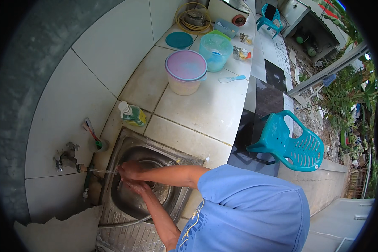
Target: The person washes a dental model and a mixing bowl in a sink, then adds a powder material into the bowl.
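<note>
Over the stainless steel sink [187, 158], my right hand [131, 170] and my left hand [135, 185] are close together, wet and holding no object. Their fingers are partly seen, loosely bent and not in fists. A thin stream of water [101, 171] runs from the wall tap [68, 161] onto them. The right arm comes out of a blue sleeve [222, 178]; the left forearm is bare and wet. Beside the sink stands a pump bottle of green liquid [133, 115]. A cup with toothbrushes [97, 145] sits near the tap.
On the tiled counter are a tub with a purple lid [185, 66], a light-blue tub [216, 52], a teal lid [179, 40], a blue-handled utensil [232, 79] and a coiled yellow hose [180, 20]. A grey hose [130, 223] crosses the drainboard. A teal chair [287, 143] stands behind.
</note>
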